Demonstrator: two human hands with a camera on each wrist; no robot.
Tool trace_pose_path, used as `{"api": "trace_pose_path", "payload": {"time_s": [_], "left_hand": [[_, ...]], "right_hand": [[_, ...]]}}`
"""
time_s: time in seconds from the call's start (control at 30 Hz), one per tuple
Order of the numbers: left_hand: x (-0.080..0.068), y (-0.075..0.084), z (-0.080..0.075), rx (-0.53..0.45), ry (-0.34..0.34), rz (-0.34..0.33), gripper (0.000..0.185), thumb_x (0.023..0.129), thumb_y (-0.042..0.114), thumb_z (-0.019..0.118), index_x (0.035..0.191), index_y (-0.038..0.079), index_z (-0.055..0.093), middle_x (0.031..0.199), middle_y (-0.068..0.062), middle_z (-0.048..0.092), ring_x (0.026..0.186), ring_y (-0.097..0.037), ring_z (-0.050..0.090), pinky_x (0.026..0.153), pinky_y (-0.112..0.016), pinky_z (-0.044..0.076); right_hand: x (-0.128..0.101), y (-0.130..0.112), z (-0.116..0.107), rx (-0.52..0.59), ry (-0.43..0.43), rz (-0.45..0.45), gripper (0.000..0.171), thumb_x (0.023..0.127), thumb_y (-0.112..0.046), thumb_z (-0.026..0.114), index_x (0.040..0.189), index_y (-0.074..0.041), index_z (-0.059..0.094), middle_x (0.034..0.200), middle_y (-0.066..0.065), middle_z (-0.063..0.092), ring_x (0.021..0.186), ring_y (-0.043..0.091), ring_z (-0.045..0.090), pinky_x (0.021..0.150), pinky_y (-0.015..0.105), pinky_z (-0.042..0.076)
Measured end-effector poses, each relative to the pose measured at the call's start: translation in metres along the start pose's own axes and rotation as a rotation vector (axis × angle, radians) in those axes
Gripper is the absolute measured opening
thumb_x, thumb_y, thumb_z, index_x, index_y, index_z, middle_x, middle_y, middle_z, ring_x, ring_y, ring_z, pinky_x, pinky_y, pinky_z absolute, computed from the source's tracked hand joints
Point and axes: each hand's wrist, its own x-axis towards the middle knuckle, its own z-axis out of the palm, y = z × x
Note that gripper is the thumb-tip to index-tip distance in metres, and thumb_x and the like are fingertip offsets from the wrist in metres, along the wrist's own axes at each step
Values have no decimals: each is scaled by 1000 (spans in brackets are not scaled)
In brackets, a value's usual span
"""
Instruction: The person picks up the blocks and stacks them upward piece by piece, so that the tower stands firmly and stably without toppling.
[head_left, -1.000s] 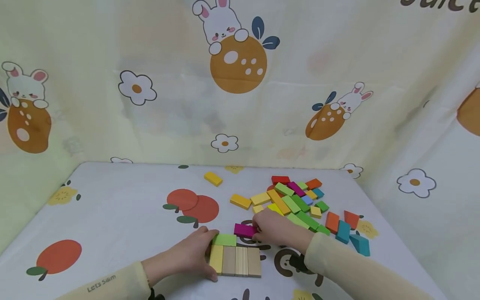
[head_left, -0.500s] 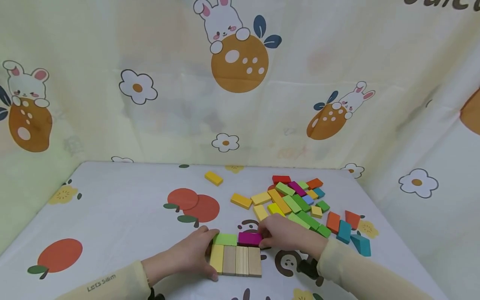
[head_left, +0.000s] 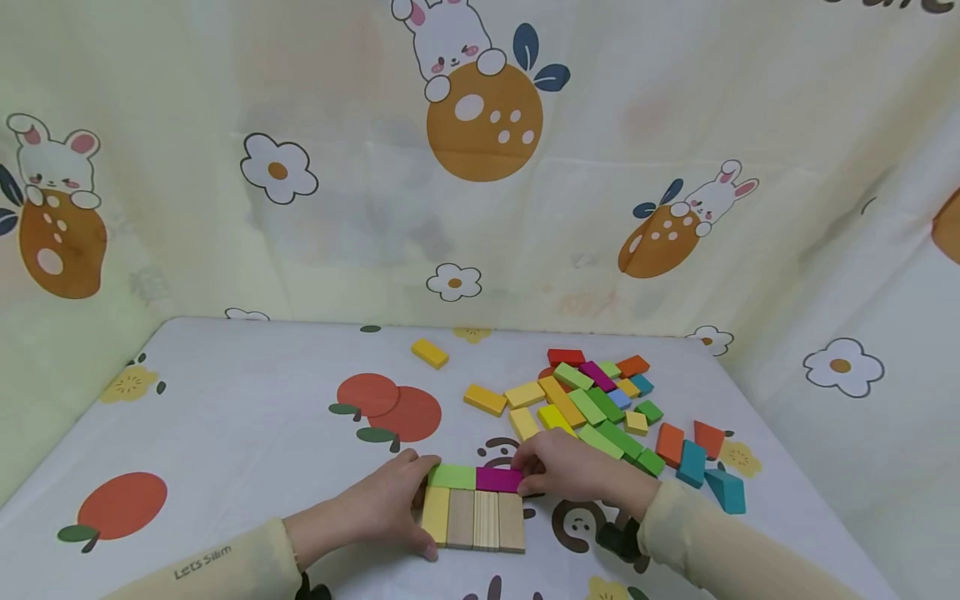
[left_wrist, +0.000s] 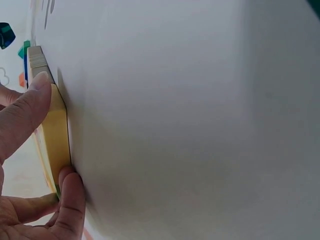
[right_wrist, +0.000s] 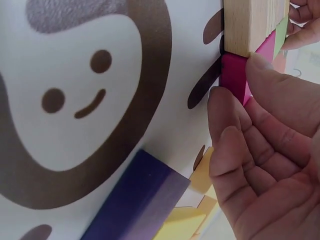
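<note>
A flat rectangle of wooden blocks lies near the table's front. It has a pale yellow block (head_left: 435,517), plain wood blocks (head_left: 461,519) and a striped one (head_left: 486,521) side by side. Along their back ends lie a light green block (head_left: 453,477) and a magenta block (head_left: 498,480), end to end. My left hand (head_left: 386,504) spans the rectangle's left side, thumb at the yellow block's front corner and fingers by the green block. With thumb and fingers, my right hand (head_left: 566,471) pinches the magenta block's right end; in the right wrist view this block (right_wrist: 234,75) abuts the wood.
Loose coloured blocks (head_left: 587,406) lie scattered behind and right of my right hand. A yellow block (head_left: 430,353) sits apart at the back. Teal (head_left: 725,491) and orange (head_left: 670,444) pieces lie at the right. A printed cloth wall (head_left: 360,242) stands behind the table.
My right hand has brought the magenta block rightward and down to line up beside the light green block behind the wood row. My left hand keeps its place.
</note>
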Motion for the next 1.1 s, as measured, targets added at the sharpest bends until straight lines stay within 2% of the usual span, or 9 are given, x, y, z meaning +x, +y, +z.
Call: {"api": "trace_pose_path", "payload": {"time_s": [0.23,0.5,0.77,0.93,1.1], "left_hand": [[0,1,-1,0,5,2,100,62,28,100,143,-2,51,115,-9,58,100,-18,51,98,-43,55],[0,1,-1,-16,-4,-12,99,63,27,99,144,-2,51,112,-8,57,98,-16,51,96,-41,56],[2,-1,-1,-17,-8,-20,98,63,28,99,143,-2,52,111,-8,57,96,-16,51,95,-40,57],[3,-1,-1,-9,-5,-21,98,63,29,99,143,-2,52,112,-8,58,96,-16,52,95,-40,57],[3,0,-1,-13,-7,-19,98,63,28,100,143,-2,52,112,-8,58,96,-16,52,94,-39,57]], "right_hand": [[0,2,0,9,-3,-14,23,88,-15,80,109,-6,75,87,-4,69,78,14,57,69,24,52],[4,5,-5,3,10,-42,29,93,-18,76,118,-6,73,90,-4,71,77,11,57,66,22,50],[32,1,-18,4,93,-113,29,96,-20,73,120,-5,71,89,-4,69,75,10,57,66,21,52],[62,-6,-27,-14,167,-116,33,95,-21,73,125,-6,70,101,1,70,88,14,60,78,25,55],[97,-10,-32,-86,211,-117,38,97,-21,71,133,-9,66,128,10,67,117,27,61,102,42,54]]}}
